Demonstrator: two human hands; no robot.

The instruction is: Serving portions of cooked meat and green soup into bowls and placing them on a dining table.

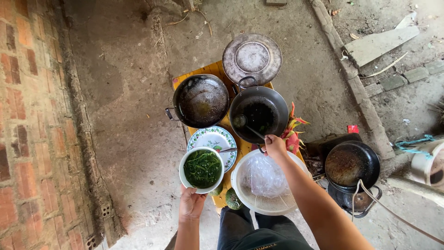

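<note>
Right hand: our right hand (275,146) is gripping the ladle (245,125) by its handle, fingers closed round it, the scoop dipping into the dark wok (259,113) at twelve o'clock.
Left hand: our left hand (191,203) is clasping the near rim of the white bowl of greens (202,169), at nine o'clock from the right hand.
Around: the bowl is overlapping a patterned plate (213,139); a white colander (266,183) with a clear bag is sitting just beside it on the yellow desk (208,69).
Risk: we are judging that liquid could drip between wok and bowl, or the bowl could tip off the desk edge.
Hidden: the wok's contents are too dark to make out.
</note>
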